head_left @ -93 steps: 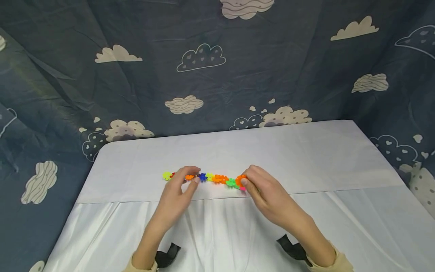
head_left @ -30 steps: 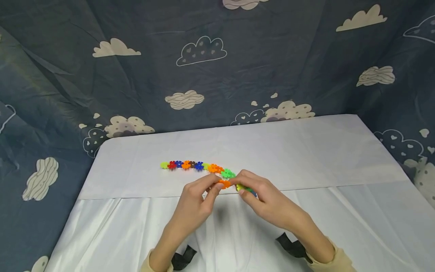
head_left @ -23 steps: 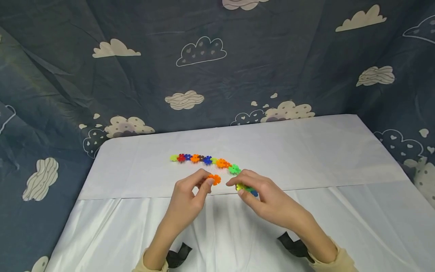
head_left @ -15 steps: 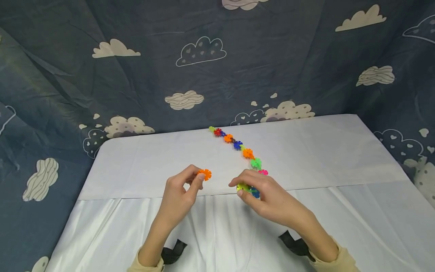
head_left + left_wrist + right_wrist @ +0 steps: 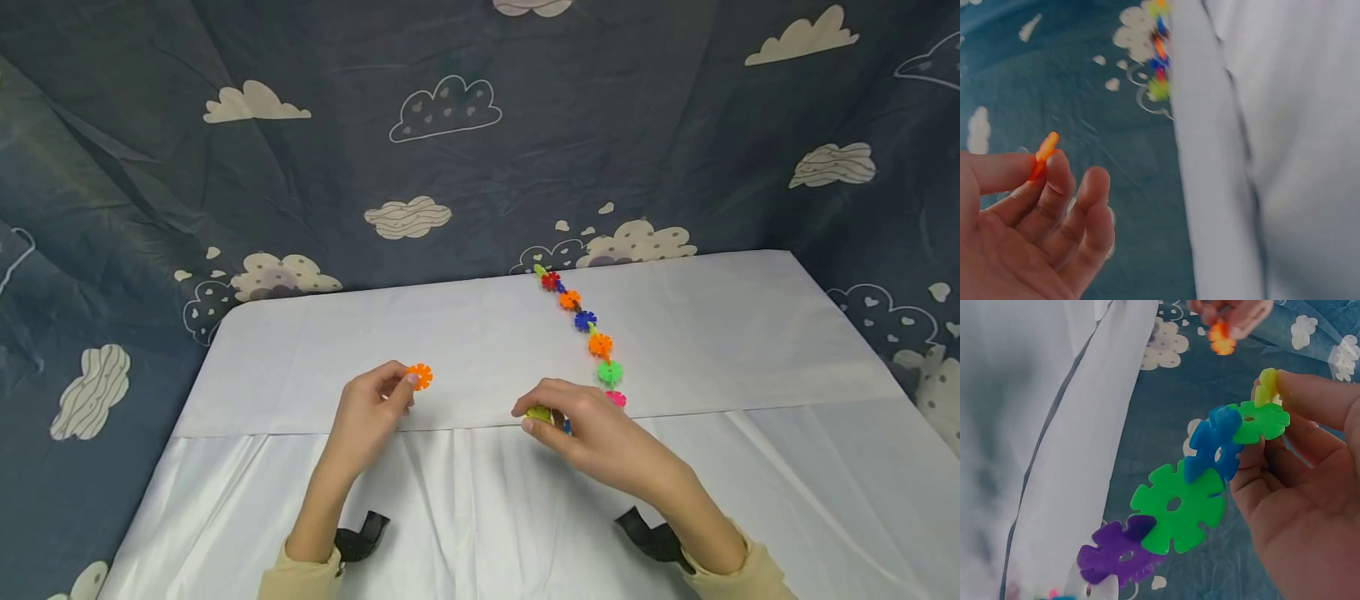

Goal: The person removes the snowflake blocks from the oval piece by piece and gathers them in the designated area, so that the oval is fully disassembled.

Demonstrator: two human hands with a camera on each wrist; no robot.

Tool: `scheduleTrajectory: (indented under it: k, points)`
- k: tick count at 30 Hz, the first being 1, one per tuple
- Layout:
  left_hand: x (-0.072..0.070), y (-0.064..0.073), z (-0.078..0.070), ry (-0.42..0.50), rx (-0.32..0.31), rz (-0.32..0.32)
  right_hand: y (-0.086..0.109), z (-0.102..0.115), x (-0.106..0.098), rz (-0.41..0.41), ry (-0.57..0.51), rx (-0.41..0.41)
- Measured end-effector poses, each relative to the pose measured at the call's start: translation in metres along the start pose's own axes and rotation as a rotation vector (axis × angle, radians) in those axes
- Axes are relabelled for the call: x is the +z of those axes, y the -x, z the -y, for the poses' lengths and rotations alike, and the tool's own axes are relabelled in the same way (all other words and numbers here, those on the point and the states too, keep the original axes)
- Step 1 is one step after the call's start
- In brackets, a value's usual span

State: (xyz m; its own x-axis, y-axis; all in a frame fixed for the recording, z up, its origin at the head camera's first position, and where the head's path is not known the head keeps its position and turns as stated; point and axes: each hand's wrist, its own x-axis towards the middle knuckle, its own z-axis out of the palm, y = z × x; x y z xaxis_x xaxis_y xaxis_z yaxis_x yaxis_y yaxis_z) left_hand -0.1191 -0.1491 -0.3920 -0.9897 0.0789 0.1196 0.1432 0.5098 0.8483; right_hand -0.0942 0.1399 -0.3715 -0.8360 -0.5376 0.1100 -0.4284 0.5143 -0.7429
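Note:
Between left thumb and fingertips, my left hand (image 5: 372,414) pinches a single orange snowflake disc (image 5: 421,377), held up left of centre. In the left wrist view the disc (image 5: 1045,154) is seen edge-on. My right hand (image 5: 600,433) holds the yellow disc (image 5: 1265,387) at one end of a chain of linked plastic snowflake discs. From there green, blue, green (image 5: 1175,503) and purple (image 5: 1116,553) discs follow in the right wrist view. The head view shows more of the chain (image 5: 600,345), pink to yellow-green, stretching toward the far table edge; its middle is hidden behind the right hand.
A white cloth covers the table (image 5: 300,358), with a seam across it. Behind and at the sides hangs a dark blue curtain (image 5: 337,183) with cloud prints. Black straps (image 5: 651,540) hang at both wrists.
My left hand has drawn the orange disc away leftward from the right hand's fingertips. The chain's far end has swung from the left to the back right. The right hand has barely moved lately.

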Motion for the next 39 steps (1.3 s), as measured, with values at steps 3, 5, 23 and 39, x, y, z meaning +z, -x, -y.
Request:
scheduleTrajectory:
  k: [3, 5, 23, 39]
  points:
    - [-0.003, -0.005, 0.012, -0.044, -0.112, 0.015, -0.001, -0.003, 0.001, -0.003, 0.02, 0.009]
    - [-0.005, -0.009, 0.019, -0.066, -0.181, 0.038, -0.002, -0.005, 0.002, -0.01, 0.034, 0.012]
    - [-0.033, -0.019, 0.07, -0.035, -0.425, 0.016, -0.009, -0.028, 0.011, 0.001, 0.016, 0.033]
    - [0.032, 0.008, -0.007, -0.14, -0.001, 0.19, -0.012, -0.032, 0.022, -0.023, -0.073, 0.036]
